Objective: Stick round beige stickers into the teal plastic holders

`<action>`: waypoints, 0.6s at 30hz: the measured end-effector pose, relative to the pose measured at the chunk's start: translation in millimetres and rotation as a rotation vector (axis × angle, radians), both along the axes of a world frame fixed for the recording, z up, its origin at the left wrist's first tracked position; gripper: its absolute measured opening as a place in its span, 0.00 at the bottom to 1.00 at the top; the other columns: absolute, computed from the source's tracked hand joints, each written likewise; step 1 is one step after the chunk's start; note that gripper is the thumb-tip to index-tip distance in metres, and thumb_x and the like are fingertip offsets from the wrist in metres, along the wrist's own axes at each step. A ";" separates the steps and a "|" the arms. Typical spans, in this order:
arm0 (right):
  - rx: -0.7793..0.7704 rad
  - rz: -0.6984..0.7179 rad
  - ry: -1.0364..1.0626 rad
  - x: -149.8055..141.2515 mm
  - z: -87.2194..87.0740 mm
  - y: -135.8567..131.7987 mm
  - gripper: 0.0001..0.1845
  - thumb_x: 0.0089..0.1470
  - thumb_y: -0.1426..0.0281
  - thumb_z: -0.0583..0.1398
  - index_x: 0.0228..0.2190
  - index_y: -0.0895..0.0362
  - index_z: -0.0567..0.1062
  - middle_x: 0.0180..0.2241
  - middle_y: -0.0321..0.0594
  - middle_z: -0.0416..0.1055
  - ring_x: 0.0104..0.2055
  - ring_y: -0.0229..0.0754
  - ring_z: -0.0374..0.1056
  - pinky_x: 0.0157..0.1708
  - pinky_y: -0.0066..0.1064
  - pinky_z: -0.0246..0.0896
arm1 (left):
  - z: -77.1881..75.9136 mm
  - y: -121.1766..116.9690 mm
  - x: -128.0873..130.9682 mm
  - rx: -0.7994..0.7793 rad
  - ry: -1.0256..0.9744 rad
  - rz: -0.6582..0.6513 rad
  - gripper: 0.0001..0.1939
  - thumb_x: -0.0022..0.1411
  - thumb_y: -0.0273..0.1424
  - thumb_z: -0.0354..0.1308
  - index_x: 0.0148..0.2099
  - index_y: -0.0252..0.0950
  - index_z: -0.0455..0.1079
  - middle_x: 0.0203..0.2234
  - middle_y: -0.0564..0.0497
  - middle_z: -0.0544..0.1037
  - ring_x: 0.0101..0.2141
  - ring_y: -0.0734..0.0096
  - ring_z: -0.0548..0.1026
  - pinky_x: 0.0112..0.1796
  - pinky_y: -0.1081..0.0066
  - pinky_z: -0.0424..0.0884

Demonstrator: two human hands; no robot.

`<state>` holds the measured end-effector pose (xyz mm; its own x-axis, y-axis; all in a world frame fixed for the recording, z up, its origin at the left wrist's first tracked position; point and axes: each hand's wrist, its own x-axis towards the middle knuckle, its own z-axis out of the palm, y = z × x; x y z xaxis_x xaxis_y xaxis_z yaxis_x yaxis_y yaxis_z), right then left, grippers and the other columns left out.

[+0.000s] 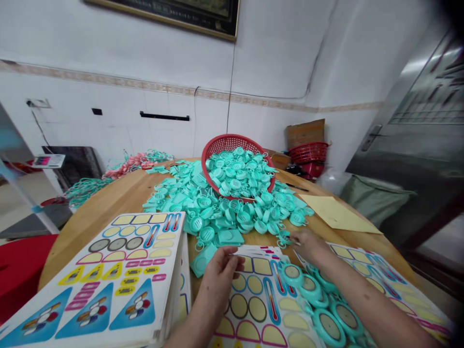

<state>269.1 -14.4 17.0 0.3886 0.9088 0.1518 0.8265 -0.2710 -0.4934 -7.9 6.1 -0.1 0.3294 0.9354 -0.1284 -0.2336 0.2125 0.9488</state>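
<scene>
My right hand [308, 245] reaches to the near edge of the heap, with its fingertips closed at a small teal round plastic piece with a ring [283, 238]. My left hand [223, 266] hovers at the top edge of a printed sticker sheet [253, 309], fingers curled toward the thumb; whatever lies between them is hidden. Beneath my right forearm lie several teal round pieces with yellowish discs on their faces [328, 326]. Just beyond my left hand are flat square teal pieces [230, 237].
A red basket [217, 145] tips toward me, spilling teal pieces [203, 203] over the round wooden table [105, 193]. A thick stack of sticker sheets [108, 270] stands at left, more sheets [380, 275] at right. Yellow paper [337, 212] and a dark pen [297, 187] lie at back right.
</scene>
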 end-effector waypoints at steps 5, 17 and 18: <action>-0.048 0.053 0.125 -14.1 8.1 5.6 0.18 0.52 0.69 0.60 0.15 0.56 0.63 0.19 0.31 0.58 0.25 0.38 0.58 0.29 0.31 0.55 | 6.1 -0.6 -2.5 -0.008 0.014 -0.069 0.18 0.52 0.38 0.60 0.41 0.31 0.67 0.31 0.44 0.78 0.30 0.70 0.75 0.32 0.71 0.67; -0.011 0.271 1.088 -140.5 27.8 -29.0 0.17 0.47 0.54 0.64 0.28 0.55 0.71 0.22 0.28 0.56 0.24 0.33 0.52 0.25 0.26 0.48 | 24.4 -2.6 -12.6 0.018 -0.103 -0.192 0.18 0.51 0.40 0.64 0.40 0.34 0.72 0.29 0.51 0.75 0.30 0.74 0.72 0.32 0.75 0.69; 0.000 0.270 1.020 -141.4 25.8 -27.5 0.18 0.48 0.53 0.63 0.30 0.55 0.71 0.22 0.29 0.57 0.24 0.34 0.53 0.26 0.26 0.49 | 24.3 -1.0 -13.3 0.033 -0.087 -0.135 0.15 0.51 0.40 0.63 0.37 0.33 0.72 0.26 0.53 0.74 0.28 0.76 0.72 0.31 0.75 0.69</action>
